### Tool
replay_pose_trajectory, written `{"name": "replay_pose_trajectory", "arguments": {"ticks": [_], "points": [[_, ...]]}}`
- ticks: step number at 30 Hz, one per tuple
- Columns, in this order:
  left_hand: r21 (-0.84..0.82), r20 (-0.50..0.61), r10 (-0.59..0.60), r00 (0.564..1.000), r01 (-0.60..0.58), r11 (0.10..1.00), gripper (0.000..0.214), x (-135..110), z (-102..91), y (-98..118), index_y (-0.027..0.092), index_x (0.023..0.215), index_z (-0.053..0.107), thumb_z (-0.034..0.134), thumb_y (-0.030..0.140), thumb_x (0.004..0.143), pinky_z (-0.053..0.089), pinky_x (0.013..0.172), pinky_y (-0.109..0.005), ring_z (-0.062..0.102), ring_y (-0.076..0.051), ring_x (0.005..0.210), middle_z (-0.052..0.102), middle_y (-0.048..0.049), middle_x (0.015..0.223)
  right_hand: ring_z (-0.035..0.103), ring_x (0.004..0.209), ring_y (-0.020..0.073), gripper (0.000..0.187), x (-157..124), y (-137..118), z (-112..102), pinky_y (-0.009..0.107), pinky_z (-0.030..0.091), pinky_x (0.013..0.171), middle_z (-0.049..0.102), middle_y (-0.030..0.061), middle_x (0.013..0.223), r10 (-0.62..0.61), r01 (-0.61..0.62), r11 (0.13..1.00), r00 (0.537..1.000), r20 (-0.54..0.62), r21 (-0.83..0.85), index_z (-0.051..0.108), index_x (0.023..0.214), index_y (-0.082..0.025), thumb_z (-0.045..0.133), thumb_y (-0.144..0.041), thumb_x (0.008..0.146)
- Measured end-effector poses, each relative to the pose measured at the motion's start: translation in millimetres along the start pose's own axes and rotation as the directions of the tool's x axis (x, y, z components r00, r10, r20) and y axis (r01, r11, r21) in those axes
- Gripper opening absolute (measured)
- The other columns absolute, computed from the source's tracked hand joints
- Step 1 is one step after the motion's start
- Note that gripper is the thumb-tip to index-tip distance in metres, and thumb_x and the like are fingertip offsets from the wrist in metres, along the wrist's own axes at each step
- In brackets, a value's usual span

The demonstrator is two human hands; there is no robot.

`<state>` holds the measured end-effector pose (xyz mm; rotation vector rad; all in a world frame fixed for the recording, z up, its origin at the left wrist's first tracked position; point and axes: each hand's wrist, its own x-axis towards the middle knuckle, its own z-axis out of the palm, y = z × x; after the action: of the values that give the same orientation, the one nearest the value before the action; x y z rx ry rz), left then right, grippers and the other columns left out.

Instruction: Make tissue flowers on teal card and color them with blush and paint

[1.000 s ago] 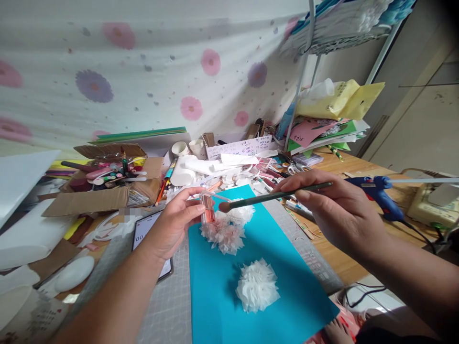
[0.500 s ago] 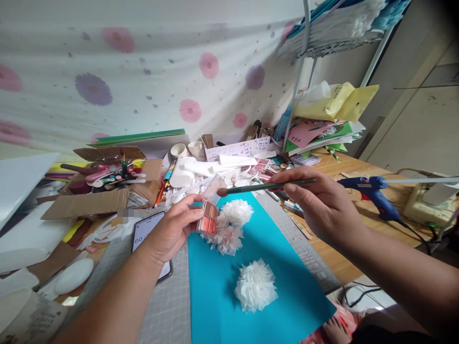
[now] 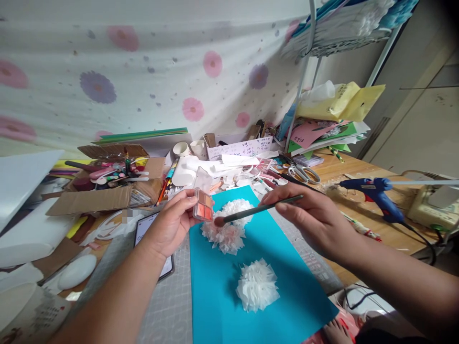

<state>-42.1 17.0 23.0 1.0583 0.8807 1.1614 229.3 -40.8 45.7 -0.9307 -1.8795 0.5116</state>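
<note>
My left hand (image 3: 171, 220) grips a small makeup palette (image 3: 203, 205) with orange and brown pans, its clear lid tipped up. In my right hand (image 3: 304, 212) is a dark-handled makeup brush (image 3: 247, 212), pinched near the handle's end. Its bristles are at a pink-tinted tissue-paper flower (image 3: 227, 239); whether they touch it I cannot tell. Just behind lies a white paper flower (image 3: 237, 210), partly covered by the brush. Another white paper flower (image 3: 257, 285) sits nearer to me. All three lie on a blue sheet (image 3: 215, 306).
A phone (image 3: 165, 270) lies left of the sheet. On the right are a blue glue gun (image 3: 376, 191) and scissors (image 3: 304, 174). A cardboard box of craft supplies (image 3: 89, 200) stands at the left, and paper cups (image 3: 181, 149) stand at the back.
The brush has come down from beside the palette's lid to the pink-tinted flower. My left hand and the palette have shifted slightly left and up.
</note>
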Motion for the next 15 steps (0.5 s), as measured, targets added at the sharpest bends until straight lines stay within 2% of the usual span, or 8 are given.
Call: {"name": "replay_pose_trajectory", "arguments": {"ticks": [2,5,7,11,13,15], "points": [[-0.010,-0.014,0.014,1.000,-0.014,1.000,0.014,0.3,0.0,0.0,0.020,0.093,0.069,0.070,0.024,0.080,0.053,0.064,-0.023,0.063,-0.014,0.075,0.071,-0.0013,0.085,0.068,0.087,0.0222,0.014,0.8,-0.8,3.5,0.034,0.053,0.075,0.073,0.0075,0.095,-0.015,0.017,0.999,0.999,0.049,-0.046,0.064,0.097,-0.020,0.051,-0.023,0.093],[-0.021,-0.032,0.023,0.999,-0.024,0.999,0.015,0.1,0.2,0.6,0.020,0.094,0.068,0.070,0.024,0.080,0.054,0.065,-0.024,0.064,-0.015,0.077,0.071,-0.0020,0.086,0.069,0.084,0.0221,0.015,2.1,-2.3,5.2,0.032,0.053,0.071,0.073,0.0076,0.092,-0.006,0.008,0.991,1.000,0.016,-0.136,0.065,0.097,-0.019,0.050,-0.022,0.093],[-0.025,-0.039,0.029,0.999,-0.030,0.999,0.015,0.0,0.2,0.9,0.020,0.094,0.068,0.070,0.024,0.080,0.054,0.065,-0.024,0.064,-0.015,0.076,0.071,-0.0017,0.085,0.069,0.086,0.0223,0.015,2.3,-3.1,5.8,0.032,0.053,0.071,0.073,0.0080,0.093,-0.012,0.011,0.991,1.000,-0.011,-0.130,0.065,0.097,-0.019,0.050,-0.022,0.093],[-0.023,-0.044,0.039,0.998,-0.040,0.999,0.018,1.1,-0.4,0.8,0.019,0.096,0.068,0.071,0.025,0.079,0.054,0.064,-0.023,0.064,-0.014,0.074,0.071,-0.0016,0.084,0.069,0.085,0.0203,0.014,1.2,-2.8,8.2,0.030,0.053,0.073,0.074,0.0068,0.093,-0.060,0.063,0.993,0.998,0.035,-0.097,0.064,0.098,-0.019,0.050,-0.020,0.093],[-0.019,-0.045,0.043,0.998,-0.044,0.999,0.020,1.9,-0.7,0.1,0.018,0.097,0.068,0.071,0.025,0.079,0.055,0.064,-0.023,0.064,-0.015,0.074,0.071,-0.0021,0.084,0.069,0.084,0.0201,0.015,0.8,-1.9,8.0,0.030,0.053,0.072,0.073,0.0065,0.093,-0.055,0.053,0.992,0.998,-0.010,-0.113,0.064,0.099,-0.019,0.051,-0.020,0.093],[-0.017,-0.042,0.046,0.998,-0.046,0.999,0.020,2.3,-0.6,-0.6,0.018,0.097,0.068,0.071,0.025,0.078,0.055,0.063,-0.023,0.064,-0.014,0.072,0.071,-0.0025,0.084,0.069,0.085,0.0201,0.014,0.7,-1.2,6.4,0.030,0.052,0.072,0.073,0.0067,0.092,-0.039,0.026,0.992,0.994,-0.106,-0.122,0.066,0.097,-0.018,0.052,-0.021,0.093]]}}
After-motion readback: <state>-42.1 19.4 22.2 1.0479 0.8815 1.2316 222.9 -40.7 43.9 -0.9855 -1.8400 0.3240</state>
